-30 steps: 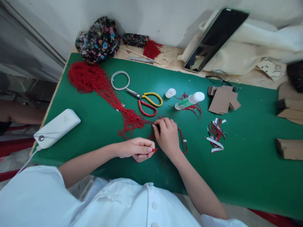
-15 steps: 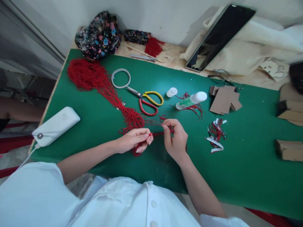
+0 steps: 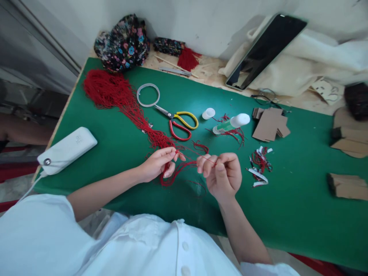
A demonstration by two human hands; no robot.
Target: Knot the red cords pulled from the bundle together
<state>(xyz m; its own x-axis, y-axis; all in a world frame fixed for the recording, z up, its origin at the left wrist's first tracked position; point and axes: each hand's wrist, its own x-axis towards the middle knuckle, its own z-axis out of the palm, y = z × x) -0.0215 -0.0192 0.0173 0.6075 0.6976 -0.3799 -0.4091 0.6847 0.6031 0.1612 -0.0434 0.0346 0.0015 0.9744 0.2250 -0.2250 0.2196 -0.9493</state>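
Red thread (image 3: 191, 153) runs taut between the left hand (image 3: 157, 164) and the right hand (image 3: 222, 174), each pinching an end between thumb and fingertips, above the near edge of the green table (image 3: 287, 214). More loops hang under the left hand, their ends hard to follow. Behind lie scissors (image 3: 179, 123), a glue stick (image 3: 230, 123) and a red cord bundle (image 3: 120, 99); thread scraps (image 3: 260, 166) sit right. A power bank (image 3: 66, 150) rests at the left edge.
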